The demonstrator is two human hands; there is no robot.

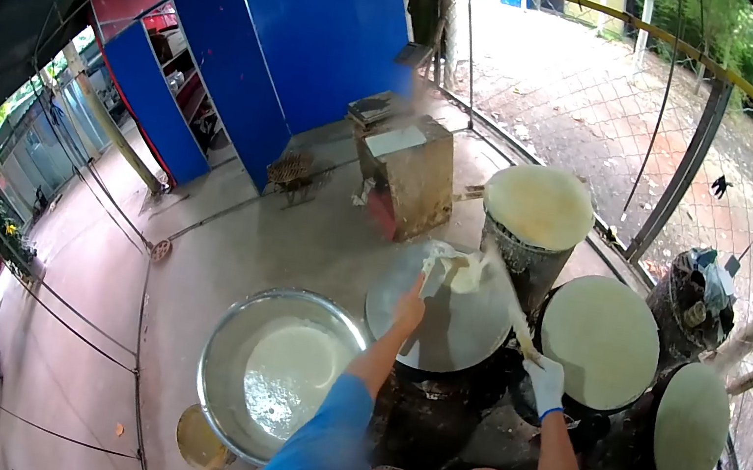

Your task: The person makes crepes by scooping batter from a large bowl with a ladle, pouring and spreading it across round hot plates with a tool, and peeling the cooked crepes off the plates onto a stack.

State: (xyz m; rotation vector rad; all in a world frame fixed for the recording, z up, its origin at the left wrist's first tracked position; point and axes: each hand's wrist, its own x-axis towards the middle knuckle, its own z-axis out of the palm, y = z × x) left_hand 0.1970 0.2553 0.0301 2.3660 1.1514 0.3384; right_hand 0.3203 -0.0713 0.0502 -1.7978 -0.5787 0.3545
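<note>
Left arm: extended forward. Left hand [411, 307]: closed around a pale tool [434, 280], outline blurred, over the grey round plate [426, 328]. Right arm: forearm directed forward from the lower right. Gloved right hand [546, 381]: gripping one stick [523, 329], right of the grey round plate. Quantities: one grey plate; three pale-topped rounds [600, 340]; one metal basin [223, 349] containing pale liquid [294, 371].
</note>
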